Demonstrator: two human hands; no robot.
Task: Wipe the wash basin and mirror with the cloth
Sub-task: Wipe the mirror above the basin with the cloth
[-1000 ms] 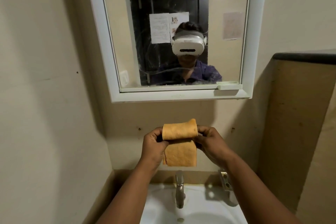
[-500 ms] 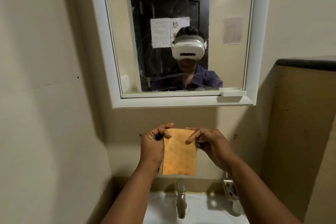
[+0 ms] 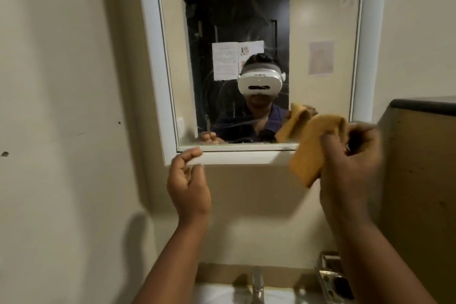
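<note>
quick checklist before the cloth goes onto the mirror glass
1. Cloth held: ok, the right hand grips it, folded.
2. Left hand out of the way: ok, it holds nothing, fingers loosely curled, below the frame's lower left corner.
3. Cloth on the glass: not ok, it sits at the mirror frame's lower right corner, contact unclear.
4. Glass needs wiping: ok, streaks show.
5. Cloth damp: cannot tell.
6. Basin wiped: cannot tell.

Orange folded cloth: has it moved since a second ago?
Yes. The orange folded cloth went up and rightward, from below the white-framed mirror to its lower right corner, now gripped only by the right hand.
</note>
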